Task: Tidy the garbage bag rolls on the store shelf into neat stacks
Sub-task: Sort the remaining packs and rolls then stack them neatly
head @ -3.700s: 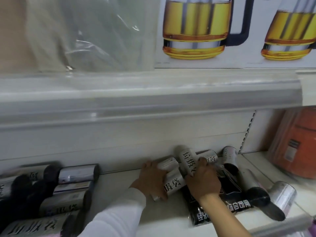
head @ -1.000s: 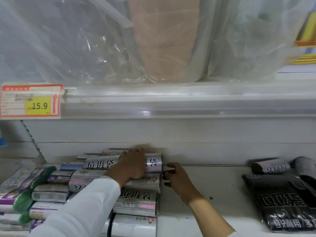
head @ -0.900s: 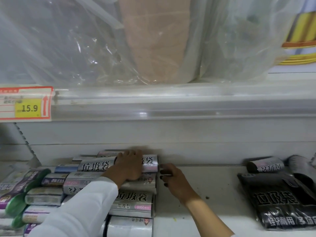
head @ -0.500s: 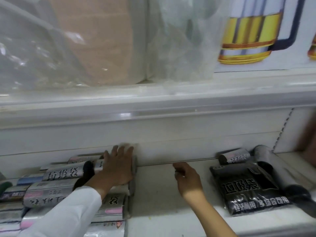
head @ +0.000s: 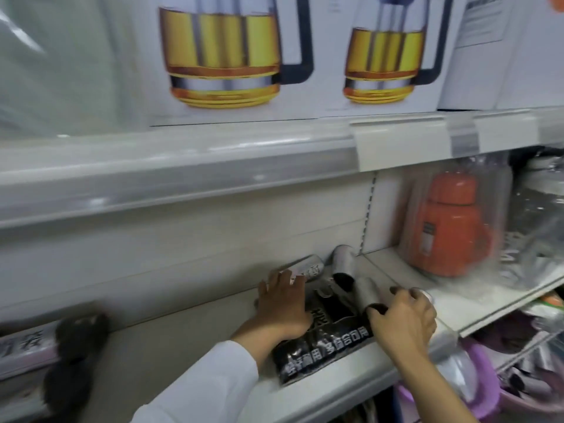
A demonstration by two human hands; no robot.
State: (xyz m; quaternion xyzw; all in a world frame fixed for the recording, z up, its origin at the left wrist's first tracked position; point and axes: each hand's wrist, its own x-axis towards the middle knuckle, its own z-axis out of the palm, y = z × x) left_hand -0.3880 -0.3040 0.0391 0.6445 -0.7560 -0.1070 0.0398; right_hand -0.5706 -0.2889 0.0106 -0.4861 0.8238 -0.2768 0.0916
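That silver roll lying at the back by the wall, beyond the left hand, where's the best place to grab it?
Grab the silver roll around its middle, coming down from above. It lies on its side close to the back wall, so nothing fits behind it, while its rounded top is exposed. The left hand is already nearest, its fingertips at the roll's near side.

Three silver rolls (head: pixel 343 264), one black flat pack (head: pixel 323 340), two kettle boxes (head: pixel 232 56), one orange flask (head: pixel 448 233).

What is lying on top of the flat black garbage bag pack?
On the black pack rest the left hand and silver rolls; the right hand reaches over one roll's near end. Whatever lies beneath the hands and rolls is hidden.
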